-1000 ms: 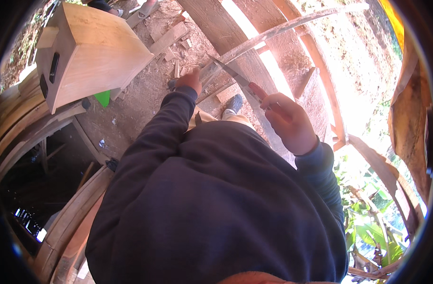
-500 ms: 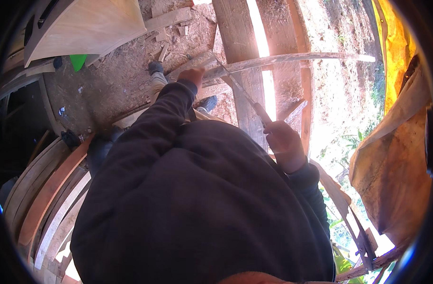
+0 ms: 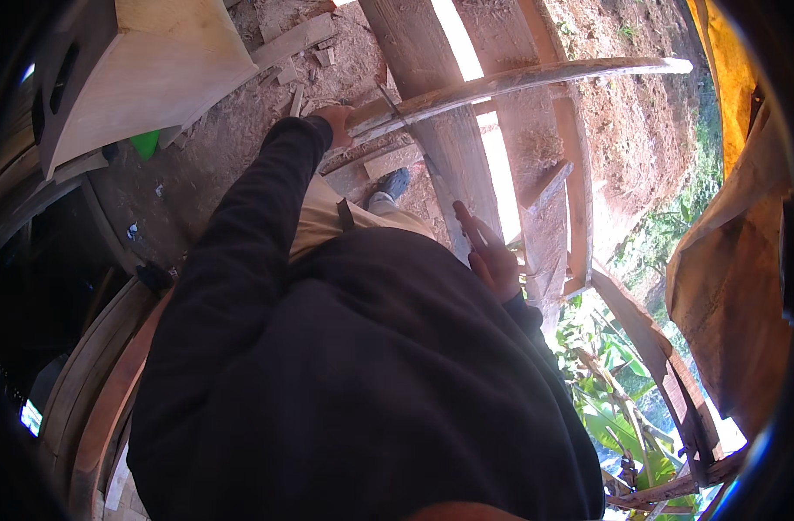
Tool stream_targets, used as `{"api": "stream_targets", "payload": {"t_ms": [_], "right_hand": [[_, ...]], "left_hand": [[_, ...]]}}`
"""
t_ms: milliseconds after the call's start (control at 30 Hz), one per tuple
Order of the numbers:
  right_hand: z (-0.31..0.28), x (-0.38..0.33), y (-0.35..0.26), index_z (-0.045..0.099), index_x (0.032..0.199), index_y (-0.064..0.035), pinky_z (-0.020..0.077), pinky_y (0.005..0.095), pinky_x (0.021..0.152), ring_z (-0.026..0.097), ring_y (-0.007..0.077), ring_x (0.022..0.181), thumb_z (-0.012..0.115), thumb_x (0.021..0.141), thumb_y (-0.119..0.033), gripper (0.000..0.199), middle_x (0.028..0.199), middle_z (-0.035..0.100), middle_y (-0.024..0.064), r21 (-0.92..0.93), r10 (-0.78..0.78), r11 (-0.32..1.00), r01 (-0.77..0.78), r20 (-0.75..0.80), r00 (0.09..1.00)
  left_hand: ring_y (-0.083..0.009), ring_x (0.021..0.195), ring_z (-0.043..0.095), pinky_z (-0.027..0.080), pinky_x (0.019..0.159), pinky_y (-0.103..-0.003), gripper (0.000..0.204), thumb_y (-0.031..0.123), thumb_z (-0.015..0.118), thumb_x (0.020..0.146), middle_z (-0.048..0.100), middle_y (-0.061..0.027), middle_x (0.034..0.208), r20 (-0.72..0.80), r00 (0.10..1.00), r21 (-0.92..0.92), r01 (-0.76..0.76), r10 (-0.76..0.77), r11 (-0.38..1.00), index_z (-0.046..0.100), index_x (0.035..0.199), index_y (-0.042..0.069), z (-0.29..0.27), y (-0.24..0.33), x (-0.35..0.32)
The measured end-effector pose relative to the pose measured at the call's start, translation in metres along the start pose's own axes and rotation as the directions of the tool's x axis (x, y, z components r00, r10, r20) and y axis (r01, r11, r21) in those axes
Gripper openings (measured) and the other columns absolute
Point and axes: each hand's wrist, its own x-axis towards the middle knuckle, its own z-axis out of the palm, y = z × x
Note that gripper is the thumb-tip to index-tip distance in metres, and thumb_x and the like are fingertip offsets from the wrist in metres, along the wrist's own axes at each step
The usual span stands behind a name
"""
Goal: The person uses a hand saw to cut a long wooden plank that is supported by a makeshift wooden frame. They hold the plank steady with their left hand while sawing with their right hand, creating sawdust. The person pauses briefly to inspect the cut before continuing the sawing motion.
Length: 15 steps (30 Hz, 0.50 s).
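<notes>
My left hand is closed around the near-left end of a long, narrow wooden strip, which reaches away to the right across wider planks. In my right hand is the handle of a handsaw. Its thin blade slants up and left from the hand and crosses the strip a little to the right of my left hand. How deep the blade sits in the wood cannot be made out. Beneath the strip lies a broad plank.
A second plank runs beside the first, with a bright gap between. Offcuts and shavings litter the ground. A pale wooden panel stands at upper left, stacked boards at lower left. An orange-brown tarp hangs right, near green plants.
The view has shifted, so the planks and strip sit differently in it. My left hand appears farther left, still on the strip. My right hand has moved left and closer to my body with the saw.
</notes>
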Motion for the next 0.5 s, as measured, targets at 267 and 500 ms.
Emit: {"api": "stream_targets", "payload": {"t_ms": [267,500], "right_hand": [[0.0,-0.012,0.035,0.047,0.157,-0.0021,0.0381,0.0389,0.124,0.051,0.0287,0.15,0.05,0.096,0.0,0.061,0.16,0.054,0.0134,0.042,0.025,0.999,-0.024,-0.024,0.999],[0.038,0.09,0.052,0.048,0.155,-0.0008,0.0381,0.037,0.123,0.049,0.0275,0.151,0.049,0.094,0.008,0.061,0.157,0.057,0.0143,0.247,0.088,0.967,-0.056,-0.117,0.989]], "left_hand": [[-0.0375,0.123,0.068,0.054,0.105,-0.046,0.065,0.033,0.089,0.077,0.072,-0.0217,0.125,-0.041,0.998,0.044,0.038,-0.036,0.998,0.065,0.132,0.006,-0.009,0.021,-0.015],[-0.0387,0.125,0.066,0.051,0.108,-0.045,0.068,0.039,0.089,0.078,0.072,-0.0205,0.127,-0.007,0.998,0.06,0.058,-0.058,0.997,0.064,0.132,0.007,-0.009,0.039,-0.016]]}}
